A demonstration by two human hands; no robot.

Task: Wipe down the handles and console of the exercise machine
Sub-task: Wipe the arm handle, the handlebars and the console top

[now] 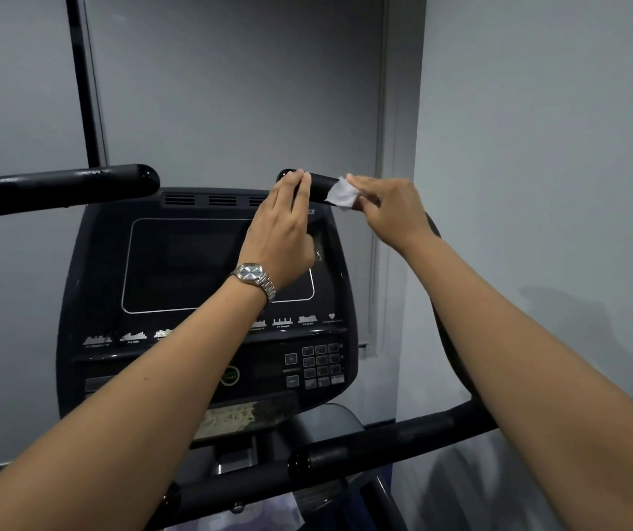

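A black exercise machine fills the head view, with its console (pixel 177 262) in the middle and a dark screen on it. The upper right handle (pixel 320 183) ends just above the console. My left hand (pixel 284 228), with a silver watch on the wrist, grips that handle near its tip. My right hand (pixel 391 208) presses a white wipe (pixel 341 195) around the same handle, just right of the left hand. The upper left handle (pixel 58 185) reaches in from the left edge, untouched.
Lower handlebars (pixel 383 442) cross below my arms at the bottom. A keypad (pixel 318 364) and a round green button (pixel 229 375) sit on the console's lower panel. Grey walls stand behind and to the right, close to the machine.
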